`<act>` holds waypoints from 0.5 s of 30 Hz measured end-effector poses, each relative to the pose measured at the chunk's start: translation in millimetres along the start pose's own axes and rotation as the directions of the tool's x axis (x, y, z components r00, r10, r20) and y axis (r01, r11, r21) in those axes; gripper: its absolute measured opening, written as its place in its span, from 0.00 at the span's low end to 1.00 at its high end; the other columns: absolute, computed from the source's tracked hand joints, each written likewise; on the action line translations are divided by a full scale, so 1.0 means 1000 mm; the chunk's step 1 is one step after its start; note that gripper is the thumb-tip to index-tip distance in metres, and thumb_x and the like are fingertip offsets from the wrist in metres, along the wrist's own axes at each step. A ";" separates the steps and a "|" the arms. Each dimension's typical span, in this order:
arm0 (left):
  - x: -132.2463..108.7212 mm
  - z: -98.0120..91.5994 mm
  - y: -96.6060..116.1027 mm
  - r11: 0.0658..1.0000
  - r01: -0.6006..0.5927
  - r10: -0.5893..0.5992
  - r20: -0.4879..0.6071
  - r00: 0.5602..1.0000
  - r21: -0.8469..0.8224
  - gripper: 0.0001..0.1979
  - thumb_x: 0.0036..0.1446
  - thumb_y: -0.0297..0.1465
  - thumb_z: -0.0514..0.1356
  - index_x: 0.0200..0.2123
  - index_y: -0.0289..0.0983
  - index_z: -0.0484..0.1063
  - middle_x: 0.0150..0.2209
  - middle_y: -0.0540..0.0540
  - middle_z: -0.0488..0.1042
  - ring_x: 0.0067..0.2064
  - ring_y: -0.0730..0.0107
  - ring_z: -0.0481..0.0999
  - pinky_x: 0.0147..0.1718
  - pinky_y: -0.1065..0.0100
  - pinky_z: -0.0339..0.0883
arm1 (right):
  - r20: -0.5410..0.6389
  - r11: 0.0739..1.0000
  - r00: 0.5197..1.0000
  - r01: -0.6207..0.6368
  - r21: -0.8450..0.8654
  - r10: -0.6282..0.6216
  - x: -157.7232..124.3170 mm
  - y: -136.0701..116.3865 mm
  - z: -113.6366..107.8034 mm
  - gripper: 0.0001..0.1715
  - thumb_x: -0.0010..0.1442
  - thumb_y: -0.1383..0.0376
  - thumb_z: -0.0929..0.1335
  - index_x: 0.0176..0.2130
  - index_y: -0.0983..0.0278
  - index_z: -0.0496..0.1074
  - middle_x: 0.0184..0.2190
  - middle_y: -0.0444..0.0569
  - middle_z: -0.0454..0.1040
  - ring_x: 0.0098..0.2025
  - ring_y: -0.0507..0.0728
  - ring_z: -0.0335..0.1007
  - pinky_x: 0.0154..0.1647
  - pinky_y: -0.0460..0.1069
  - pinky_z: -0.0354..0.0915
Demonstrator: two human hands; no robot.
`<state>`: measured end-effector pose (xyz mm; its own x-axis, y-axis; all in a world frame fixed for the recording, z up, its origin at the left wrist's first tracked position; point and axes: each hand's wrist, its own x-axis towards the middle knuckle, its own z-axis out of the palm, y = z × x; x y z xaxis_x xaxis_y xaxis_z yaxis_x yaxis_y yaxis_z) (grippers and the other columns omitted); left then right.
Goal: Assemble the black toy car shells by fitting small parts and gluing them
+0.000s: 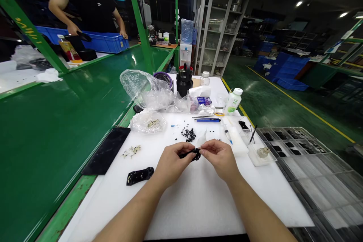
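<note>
So — left hand (176, 159) pinching a black part (196, 155), right hand (219, 155) bunched at its end, its hold hard to tell — black bits (189, 135) heaped beyond

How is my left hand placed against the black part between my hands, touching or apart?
Touching. The head view shows the left hand gripping the black part between thumb and fingers.
</note>
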<state>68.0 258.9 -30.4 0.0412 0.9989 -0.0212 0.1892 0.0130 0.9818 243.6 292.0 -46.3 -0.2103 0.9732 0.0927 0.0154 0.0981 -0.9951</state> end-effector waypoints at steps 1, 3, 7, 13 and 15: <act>0.000 0.000 0.000 1.000 0.001 -0.001 -0.001 1.000 0.004 0.10 0.54 0.37 0.64 0.37 0.38 0.77 0.34 0.47 0.79 0.37 0.65 0.79 0.38 0.67 0.72 | -0.001 1.000 1.000 0.002 -0.005 -0.002 0.000 0.000 0.000 0.06 0.51 0.64 0.74 0.32 0.64 0.77 0.31 0.49 0.77 0.35 0.57 0.74 0.41 0.52 0.70; 0.000 0.001 0.000 1.000 0.004 -0.004 -0.003 1.000 0.009 0.10 0.54 0.37 0.64 0.37 0.38 0.77 0.34 0.48 0.79 0.37 0.66 0.79 0.38 0.68 0.72 | -0.001 1.000 1.000 0.006 -0.014 -0.006 0.000 0.001 0.001 0.06 0.51 0.64 0.74 0.32 0.64 0.77 0.31 0.49 0.77 0.35 0.57 0.74 0.41 0.52 0.71; 0.001 0.001 0.000 1.000 0.012 -0.012 -0.002 1.000 0.002 0.10 0.54 0.37 0.64 0.37 0.37 0.76 0.34 0.48 0.79 0.37 0.66 0.78 0.38 0.68 0.71 | -0.019 0.999 0.999 0.026 -0.031 -0.027 0.000 0.003 0.000 0.06 0.52 0.64 0.74 0.32 0.64 0.77 0.31 0.49 0.77 0.36 0.57 0.74 0.41 0.52 0.70; 0.005 -0.002 0.000 0.995 0.075 -0.080 -0.086 0.993 -0.059 0.17 0.52 0.37 0.65 0.44 0.36 0.73 0.32 0.48 0.77 0.35 0.68 0.75 0.36 0.69 0.68 | -0.009 0.991 0.995 0.097 -0.093 -0.099 0.001 -0.001 -0.004 0.10 0.58 0.63 0.70 0.41 0.61 0.79 0.36 0.50 0.76 0.38 0.56 0.72 0.41 0.51 0.68; 0.006 -0.003 -0.001 0.993 0.082 -0.090 -0.107 0.990 -0.080 0.19 0.51 0.38 0.65 0.46 0.36 0.72 0.31 0.49 0.76 0.34 0.69 0.74 0.33 0.70 0.66 | 0.013 0.982 0.991 0.136 -0.130 -0.136 0.000 -0.003 -0.004 0.10 0.60 0.64 0.68 0.41 0.61 0.79 0.36 0.49 0.74 0.36 0.55 0.71 0.39 0.50 0.67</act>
<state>65.4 265.0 -31.0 -0.0810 0.9927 -0.0893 0.1131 0.0982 0.9887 247.0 292.4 -43.4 -0.2229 0.9482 0.2264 0.1134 0.2559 -0.9600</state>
